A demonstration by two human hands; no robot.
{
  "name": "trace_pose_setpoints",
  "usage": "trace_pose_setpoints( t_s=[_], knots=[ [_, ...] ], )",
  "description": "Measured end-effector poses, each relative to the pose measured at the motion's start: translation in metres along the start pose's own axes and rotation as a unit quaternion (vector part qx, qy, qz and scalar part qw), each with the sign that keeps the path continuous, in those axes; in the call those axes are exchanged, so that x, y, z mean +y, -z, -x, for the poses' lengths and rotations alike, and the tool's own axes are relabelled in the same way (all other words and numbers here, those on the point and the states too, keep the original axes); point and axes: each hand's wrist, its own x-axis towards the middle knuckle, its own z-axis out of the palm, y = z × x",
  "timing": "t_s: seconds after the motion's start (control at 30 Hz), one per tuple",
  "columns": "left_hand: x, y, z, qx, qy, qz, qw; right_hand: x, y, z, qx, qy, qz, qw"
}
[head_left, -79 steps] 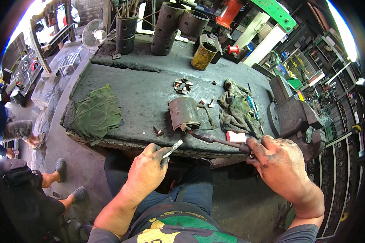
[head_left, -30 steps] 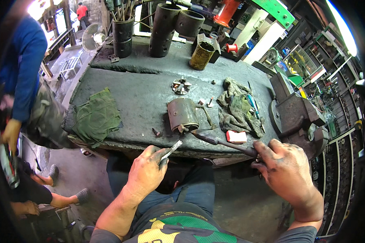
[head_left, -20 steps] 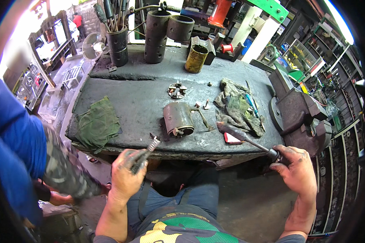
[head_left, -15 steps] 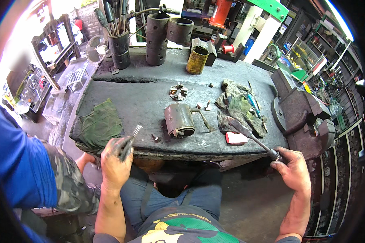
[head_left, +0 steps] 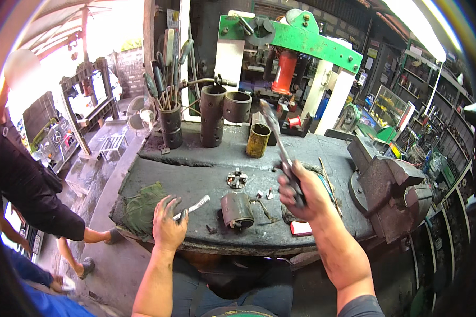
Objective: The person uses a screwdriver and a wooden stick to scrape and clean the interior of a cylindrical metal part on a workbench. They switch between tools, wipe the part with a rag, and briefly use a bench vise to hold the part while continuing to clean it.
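My left hand (head_left: 168, 224) is at the table's front edge, beside the green cloth (head_left: 143, 209). It grips a slim silvery tool with a ribbed tip (head_left: 200, 203), pointing right. My right hand (head_left: 309, 193) is raised over the right part of the table, closed round the dark handle of a long tool with a metal shaft and thicker far end (head_left: 281, 141). Its exact kind I cannot make out. Between my hands lies a grey metal cylinder like a motor housing (head_left: 237, 208), with a round slotted metal part (head_left: 237, 179) behind it. Small loose pieces sit right of the cylinder.
A heavy bench vise (head_left: 388, 190) stands at the right. Behind are a yellow can (head_left: 257, 141), dark metal tubes (head_left: 213, 119), one holding tools (head_left: 171, 127), and a green press frame (head_left: 322, 45). A red-and-white box (head_left: 301, 228) lies near the front edge. People stand at the left.
My right hand has swung up and left with the long tool, now pointing upward. My left hand has moved slightly right. The view has tilted up, and a person in dark clothes appears at left.
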Motion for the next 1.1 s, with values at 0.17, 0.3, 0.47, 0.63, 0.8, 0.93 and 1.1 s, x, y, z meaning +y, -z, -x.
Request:
trace_pose_setpoints(
  t_s=[0.17,0.3,0.47,0.63,0.8,0.93,1.1],
  knots=[
    [-0.003,0.002,0.005,0.026,-0.004,0.012,1.0,-0.008,-0.061,-0.134,-0.054,0.031,-0.07,0.996],
    [-0.005,0.001,0.004,0.022,-0.007,0.018,1.0,-0.012,-0.09,-0.195,0.024,0.052,-0.078,0.995],
    [-0.012,0.0,0.004,0.024,-0.027,0.012,0.999,-0.03,-0.068,-0.185,0.004,0.035,0.132,0.991],
    [-0.016,-0.004,0.01,0.025,-0.027,0.026,0.999,-0.078,0.034,-0.086,0.075,0.223,0.76,0.606],
    [-0.013,-0.007,0.011,0.028,-0.044,0.014,0.999,-0.082,0.139,0.012,0.26,0.076,0.867,0.418],
    [-0.005,-0.005,0.01,0.017,-0.064,0.033,0.997,-0.069,0.188,0.028,0.311,0.064,0.819,0.479],
    [0.032,0.007,0.003,-0.037,-0.114,0.023,0.992,-0.07,0.221,-0.004,0.36,0.042,0.79,0.495]
  ],
)
